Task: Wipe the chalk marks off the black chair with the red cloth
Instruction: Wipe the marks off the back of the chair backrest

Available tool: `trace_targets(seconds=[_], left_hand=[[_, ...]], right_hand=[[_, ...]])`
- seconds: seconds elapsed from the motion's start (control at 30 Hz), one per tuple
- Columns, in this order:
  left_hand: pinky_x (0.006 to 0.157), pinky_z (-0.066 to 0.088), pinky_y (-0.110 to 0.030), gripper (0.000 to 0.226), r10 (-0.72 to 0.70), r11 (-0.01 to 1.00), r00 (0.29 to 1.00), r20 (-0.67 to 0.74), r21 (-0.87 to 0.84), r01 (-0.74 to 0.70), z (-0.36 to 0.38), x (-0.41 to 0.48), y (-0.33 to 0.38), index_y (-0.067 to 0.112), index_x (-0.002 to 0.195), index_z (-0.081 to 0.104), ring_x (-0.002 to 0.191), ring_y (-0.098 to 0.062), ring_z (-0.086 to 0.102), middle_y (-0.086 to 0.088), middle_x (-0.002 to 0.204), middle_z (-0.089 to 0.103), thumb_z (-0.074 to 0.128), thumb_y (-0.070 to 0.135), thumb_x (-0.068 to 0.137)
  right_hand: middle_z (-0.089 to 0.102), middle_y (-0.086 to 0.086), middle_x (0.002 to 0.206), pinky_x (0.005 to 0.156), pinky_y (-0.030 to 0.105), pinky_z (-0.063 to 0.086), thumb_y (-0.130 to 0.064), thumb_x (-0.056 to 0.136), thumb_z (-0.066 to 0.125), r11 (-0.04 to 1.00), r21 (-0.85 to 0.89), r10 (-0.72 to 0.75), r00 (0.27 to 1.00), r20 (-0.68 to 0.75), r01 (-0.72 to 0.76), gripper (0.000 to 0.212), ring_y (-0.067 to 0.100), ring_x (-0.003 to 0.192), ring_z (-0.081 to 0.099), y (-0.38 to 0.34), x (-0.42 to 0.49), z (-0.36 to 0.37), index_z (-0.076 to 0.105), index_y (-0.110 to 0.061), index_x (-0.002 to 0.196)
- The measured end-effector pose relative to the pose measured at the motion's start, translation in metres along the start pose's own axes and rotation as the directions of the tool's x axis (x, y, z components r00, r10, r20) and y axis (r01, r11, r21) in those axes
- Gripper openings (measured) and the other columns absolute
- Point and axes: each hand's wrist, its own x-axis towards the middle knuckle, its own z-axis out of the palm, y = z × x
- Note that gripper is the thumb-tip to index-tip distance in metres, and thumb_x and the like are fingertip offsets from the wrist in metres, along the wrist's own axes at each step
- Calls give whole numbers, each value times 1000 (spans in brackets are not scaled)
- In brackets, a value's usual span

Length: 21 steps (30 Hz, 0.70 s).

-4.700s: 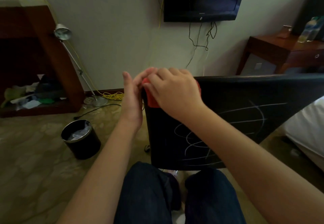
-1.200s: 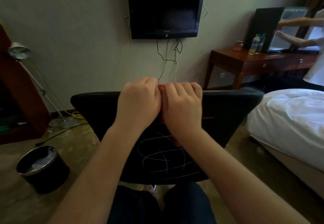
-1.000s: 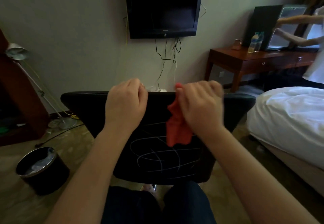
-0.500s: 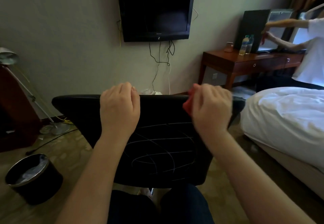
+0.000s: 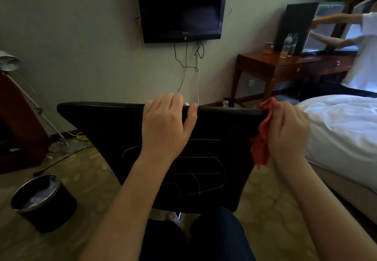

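The black chair (image 5: pixel 106 126) stands in front of me with its backrest facing me. White chalk marks (image 5: pixel 195 175) loop and cross over the lower middle of the backrest. My left hand (image 5: pixel 166 126) grips the top edge of the backrest, fingers curled over it and thumb on the rim. My right hand (image 5: pixel 287 132) holds the red cloth (image 5: pixel 262 138) at the chair's top right corner. The cloth hangs down bunched along the backrest's right edge.
A black waste bin (image 5: pixel 40 201) stands on the carpet at lower left, a floor lamp (image 5: pixel 36 107) behind it. A white bed (image 5: pixel 342 134) lies close on the right. A wooden desk (image 5: pixel 285 67) with bottles and another person stand at the back right. A TV (image 5: pixel 181 7) hangs on the wall.
My hands parted from the middle of the backrest's top. The right hand carried the red cloth rightward to the chair's top right corner, and the left hand settled on the top edge.
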Motion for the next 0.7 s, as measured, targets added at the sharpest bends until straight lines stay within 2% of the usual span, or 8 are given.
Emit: trace_targets(seconds=[0.07, 0.17, 0.33, 0.43, 0.5, 0.57, 0.63, 0.7], left_hand=[[74, 33, -32, 39, -12, 1000, 1000, 6, 3, 12, 1, 0, 3, 11, 81, 52, 70, -19, 43, -1, 74, 49, 35, 39, 101], [75, 36, -37, 38, -74, 997, 997, 15, 29, 74, 3, 4, 7, 11, 80, 50, 70, -21, 43, -2, 74, 47, 34, 39, 100], [76, 34, -37, 31, -97, 993, 995, 16, 72, 95, -1, 0, 3, 12, 79, 45, 71, -19, 36, -1, 75, 41, 34, 34, 99], [84, 37, -39, 36, -125, 992, 989, 78, 37, 122, -9, -4, -6, 10, 84, 51, 76, -23, 45, -4, 80, 49, 32, 35, 100], [102, 35, -40, 38, -127, 990, 985, 115, -47, 133, -17, -10, -10, 9, 99, 58, 96, -27, 54, -7, 96, 59, 33, 37, 101], [115, 29, -39, 35, -120, 971, 987, 108, -194, 139, -29, -25, -5, 9, 117, 59, 122, -23, 51, -6, 119, 60, 41, 34, 100], [111, 37, -37, 33, -103, 922, 989, 107, -363, 135, -39, -52, 10, 11, 120, 61, 124, -17, 51, -2, 122, 60, 47, 30, 98], [96, 46, -34, 28, -109, 838, 972, 207, -506, 202, -44, -84, 29, 16, 111, 64, 109, -10, 58, 7, 111, 63, 50, 35, 96]], right_hand=[[46, -2, 68, 64, 19, 20, -9, 105, 38, 989, 68, 137, 990, -42, -134, 33, 3, 63, 30, -1, -5, 2, 59, -2, 80], [50, -1, 72, 68, 20, 25, -17, 105, 37, 973, 80, 223, 973, -56, -218, 37, 7, 68, 40, -13, -1, 10, 62, -4, 82], [66, 6, 79, 79, 34, 38, -29, 106, 40, 998, 30, -61, 996, -64, 63, 42, 21, 77, 58, -66, -8, 24, 68, -6, 85], [73, 3, 92, 87, 36, 43, -29, 106, 44, 984, 80, -157, 987, -29, 159, 37, 21, 87, 67, -78, -12, 17, 73, -7, 96], [74, 1, 103, 92, 35, 45, -27, 105, 47, 968, 146, -204, 979, -5, 202, 33, 17, 99, 67, -77, -15, 1, 74, -8, 103], [74, 1, 99, 89, 33, 49, -25, 103, 50, 954, 198, -236, 971, 37, 225, 30, 16, 97, 66, -78, -22, -17, 75, -8, 99], [72, -1, 86, 75, 29, 50, -28, 102, 52, 958, 216, -226, 958, 175, 186, 31, 14, 82, 65, -80, -31, -31, 75, -11, 90], [65, -8, 72, 60, 19, 42, -33, 100, 50, 980, 162, -163, 924, 345, 113, 34, 8, 65, 58, -80, -41, -40, 71, -16, 81]])
